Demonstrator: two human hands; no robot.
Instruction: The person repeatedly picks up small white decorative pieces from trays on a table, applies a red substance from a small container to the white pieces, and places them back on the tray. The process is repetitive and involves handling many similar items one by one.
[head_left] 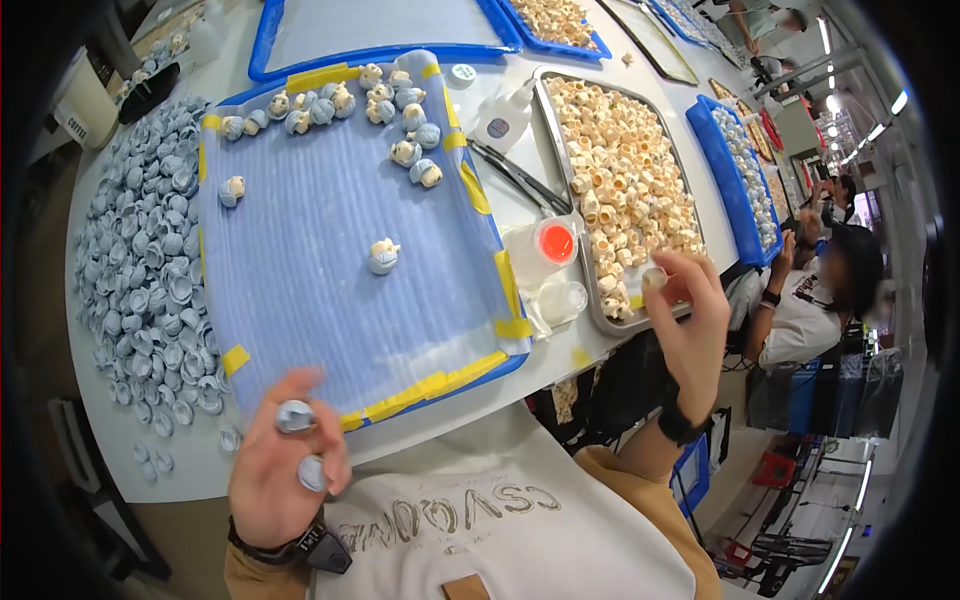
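My left hand (285,470) pinches two small blue caps (295,416) near the blue tray (330,260) ahead, while my right hand (690,315) holds a cream bead (654,278) beside the metal tray (600,310), ready for pairing.

A blue tray (505,345) lined with ribbed sheet and yellow tape holds a scatter of assembled blue-and-cream pieces (383,257). A heap of loose blue shells (140,270) covers the white table (520,185) to its left. Beside the tray stand a squeeze bottle (502,117), tweezers (520,178) and a small cup with an orange lid (556,243). Further right, a seated co-worker (815,290) bends over another blue tray (740,170).
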